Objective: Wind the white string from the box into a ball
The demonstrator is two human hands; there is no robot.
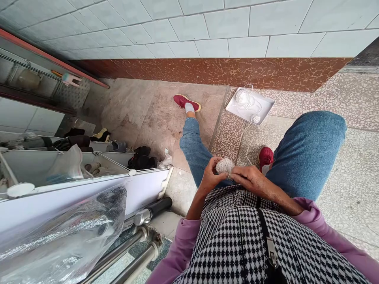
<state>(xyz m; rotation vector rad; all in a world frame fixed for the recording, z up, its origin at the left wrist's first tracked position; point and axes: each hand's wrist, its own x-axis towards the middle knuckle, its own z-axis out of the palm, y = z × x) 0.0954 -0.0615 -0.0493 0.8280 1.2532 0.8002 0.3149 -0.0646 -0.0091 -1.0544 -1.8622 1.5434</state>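
Observation:
A small ball of white yarn [224, 166] sits between my hands, just above my lap. My left hand [212, 173] is curled round its left side, the thumb along the lower edge. At the ball's lower right, my right hand [250, 178] pinches the yarn with fingertips pressed together; the exact strand is too small to make out. On the floor ahead lies a shallow white tray [268, 103] holding a larger white yarn ball [242, 98] and a small one [256, 118]. A loose yarn strand [247, 148] trails from the tray over the floor towards my hands.
To the left stands a white shoe rack [142, 185] with several shoes and plastic bags. Metal tubes [133, 244] and clear plastic wrapping [97, 228] lie at lower left. A tiled wall [189, 33] runs across the front, above a brown skirting [177, 73].

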